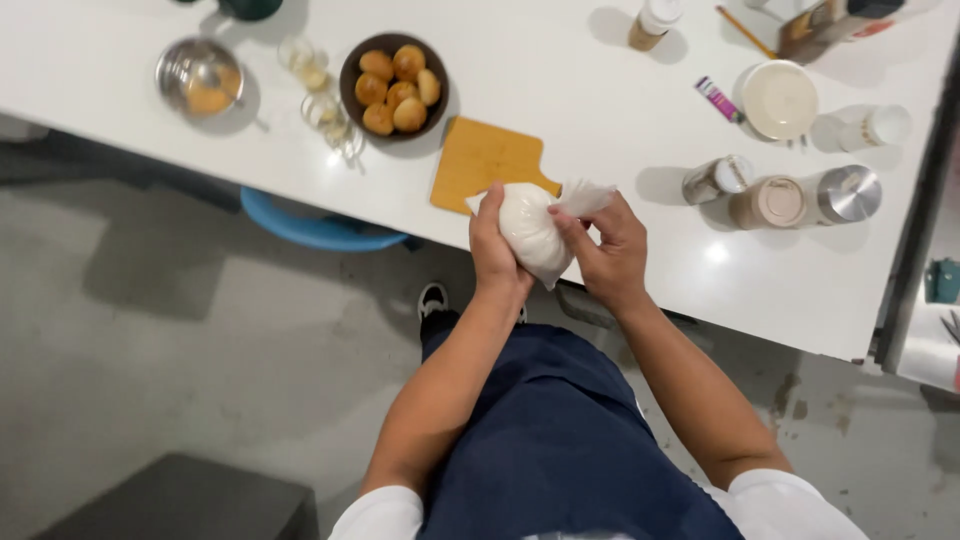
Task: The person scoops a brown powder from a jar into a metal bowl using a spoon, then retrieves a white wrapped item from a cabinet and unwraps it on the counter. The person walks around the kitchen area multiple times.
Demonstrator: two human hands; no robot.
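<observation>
Table [560, 90]: white, long, runs across the top of the head view; the person stands at its near edge.
Floor [200, 330]: grey concrete, with a dark block at the lower left.
Apron [560, 440]: dark blue, worn over white sleeves.
Stool [315, 228]: blue, round, tucked half under the table edge.
Board [485, 160]: small wooden cutting board with a handle stub, lying flat just beyond the hands.
Bowl [352, 62]: dark, round, filled with golden-brown buns [398, 88], left of the board.
Pot [198, 75]: small steel one at the far left, something yellow inside.
Glasses [322, 100]: two or three clear ones between pot and bowl.
White bowl [779, 98]: on the right, a small purple tube [717, 98] just beside it.
Jars [775, 195]: a cluster of shakers and jars near the right edge, some lying on their sides.
Bag [532, 228]: white, plump, clear plastic, held over the table's near edge, between both hands.
Left hand [495, 250]: wrapped around the bag's left side, fingers closed on it.
Right hand [612, 250]: fingers pinching the bag's bunched top, which flares out above the thumb.
</observation>
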